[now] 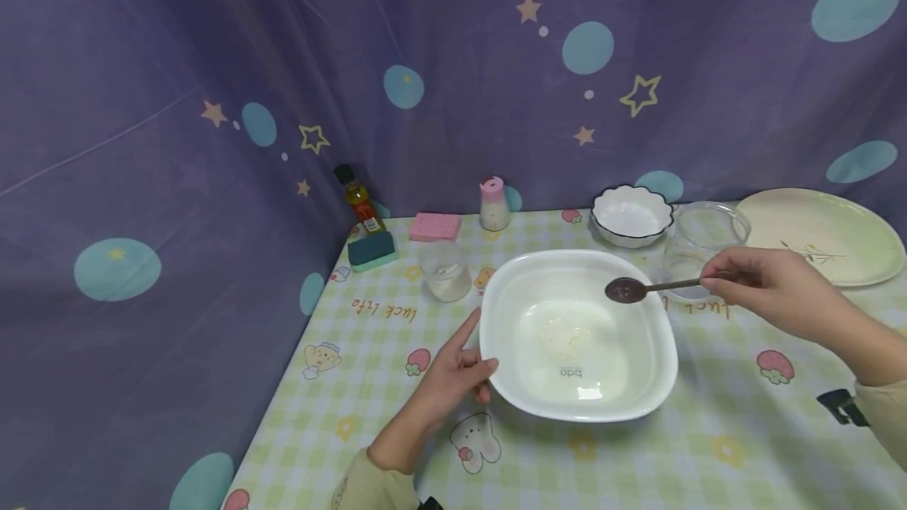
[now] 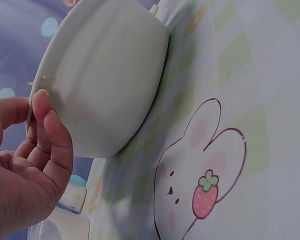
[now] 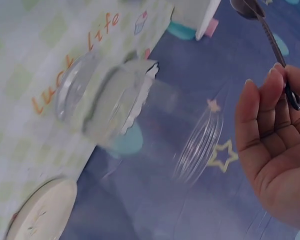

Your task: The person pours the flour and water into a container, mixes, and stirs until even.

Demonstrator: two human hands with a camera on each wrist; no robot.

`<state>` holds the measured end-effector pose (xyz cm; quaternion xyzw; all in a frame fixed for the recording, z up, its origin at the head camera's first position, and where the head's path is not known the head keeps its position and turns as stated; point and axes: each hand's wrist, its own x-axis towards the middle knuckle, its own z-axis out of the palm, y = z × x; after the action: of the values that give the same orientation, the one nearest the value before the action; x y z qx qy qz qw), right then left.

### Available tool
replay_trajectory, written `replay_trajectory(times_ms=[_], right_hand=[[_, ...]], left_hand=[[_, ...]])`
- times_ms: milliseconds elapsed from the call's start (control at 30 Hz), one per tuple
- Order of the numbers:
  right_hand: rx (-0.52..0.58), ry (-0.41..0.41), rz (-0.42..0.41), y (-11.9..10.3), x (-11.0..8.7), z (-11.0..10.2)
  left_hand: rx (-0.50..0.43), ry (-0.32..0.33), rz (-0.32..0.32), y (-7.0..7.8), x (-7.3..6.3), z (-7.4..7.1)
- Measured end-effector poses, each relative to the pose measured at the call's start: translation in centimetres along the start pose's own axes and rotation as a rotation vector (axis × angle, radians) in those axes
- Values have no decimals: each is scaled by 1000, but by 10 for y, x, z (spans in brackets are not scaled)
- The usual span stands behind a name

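A large white basin (image 1: 517, 400) with some clear liquid and a pale patch at its bottom stands on the table in the head view. My left hand (image 1: 453, 376) pinches its left rim, thumb on top and fingers curled beneath, as the left wrist view also shows. Between the thumb and fingertips of my right hand (image 1: 779, 286) is the handle of a dark brown spoon (image 1: 627, 290). The spoon's bowl hangs over the basin's right rim. Behind that hand stands a clear jar (image 3: 190, 135), partly hidden by it in the head view.
Left of the basin sits a clear cup (image 1: 448, 278) holding something white. Along the back are an oil bottle (image 1: 364, 203), a green sponge (image 1: 372, 250), a pink sponge (image 1: 434, 227), a pink-capped shaker (image 1: 494, 207) and a scalloped bowl (image 1: 632, 215). An oval plate (image 1: 843, 230) lies far right.
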<state>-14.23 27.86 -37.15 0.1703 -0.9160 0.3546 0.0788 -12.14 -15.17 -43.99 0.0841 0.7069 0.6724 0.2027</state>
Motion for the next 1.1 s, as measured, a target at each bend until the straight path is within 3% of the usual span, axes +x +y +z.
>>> replay_trajectory(times_ms=[367,533,667,800,1100], right_hand=[[-39,-44,-123,-21,25,30],[-31,-110,-65,-26,31,40],[59,-191,-16,-27,35,48],[159,-265,86,-28,39,54],[225,-329,202,-30,49,66]], left_hand=[[2,-1,8,0,0,0],[-7,1,9,-1,0,0],[-12,4,4,-2,0,0],[-15,4,2,-1,-1,0],[-12,2,7,-2,-1,0]])
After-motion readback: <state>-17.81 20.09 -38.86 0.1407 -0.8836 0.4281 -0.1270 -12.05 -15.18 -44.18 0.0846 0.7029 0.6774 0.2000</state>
